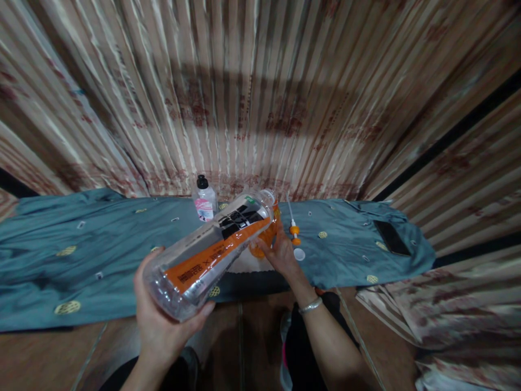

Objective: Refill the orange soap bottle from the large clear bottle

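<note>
My left hand [163, 320] is wrapped round the base of a large clear bottle [211, 252] with an orange and black label. The bottle is tilted, its neck up and to the right, close to the top of an orange bottle [266, 236]. My right hand [280, 250] grips that orange bottle, which is partly hidden behind the clear one. Right of it lie an orange and white pump head [294, 231] with a thin tube and a round white cap [299, 254]. Whether liquid is flowing cannot be made out.
A small clear bottle with a black cap [204, 201] stands at the back, left of the large bottle. A black phone [391, 238] lies on the right of the green cloth [122, 233]. A striped curtain [252, 98] hangs behind.
</note>
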A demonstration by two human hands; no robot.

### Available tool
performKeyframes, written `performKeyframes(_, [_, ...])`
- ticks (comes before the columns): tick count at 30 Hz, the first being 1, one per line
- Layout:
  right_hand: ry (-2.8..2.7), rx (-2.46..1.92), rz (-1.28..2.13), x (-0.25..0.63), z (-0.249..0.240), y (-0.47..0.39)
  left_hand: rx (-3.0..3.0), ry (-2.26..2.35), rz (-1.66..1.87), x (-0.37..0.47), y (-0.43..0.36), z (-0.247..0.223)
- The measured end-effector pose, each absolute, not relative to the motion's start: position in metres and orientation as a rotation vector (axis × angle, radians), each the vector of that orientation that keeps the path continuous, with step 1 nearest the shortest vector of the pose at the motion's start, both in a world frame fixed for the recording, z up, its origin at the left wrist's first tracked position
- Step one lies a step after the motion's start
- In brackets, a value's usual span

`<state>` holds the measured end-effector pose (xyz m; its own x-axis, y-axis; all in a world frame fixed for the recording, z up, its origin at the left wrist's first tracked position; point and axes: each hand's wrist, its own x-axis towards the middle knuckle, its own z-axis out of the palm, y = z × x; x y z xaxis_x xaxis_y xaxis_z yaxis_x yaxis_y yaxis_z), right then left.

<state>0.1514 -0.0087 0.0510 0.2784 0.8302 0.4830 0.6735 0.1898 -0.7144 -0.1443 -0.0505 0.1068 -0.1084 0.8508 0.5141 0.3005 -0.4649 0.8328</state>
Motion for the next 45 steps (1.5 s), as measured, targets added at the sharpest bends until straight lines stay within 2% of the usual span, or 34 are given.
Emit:
performKeyframes(9, [-1.467,-1.527,0.219,0.149,0.061,-0.010,1.573,1.342,1.636,-0.122,-0.064,0.127])
performKeyframes(45, [-1.403,-1.566,0.205,0.150,0.052,-0.006,1.752,1.241,1.551,-0.137,-0.053,0.110])
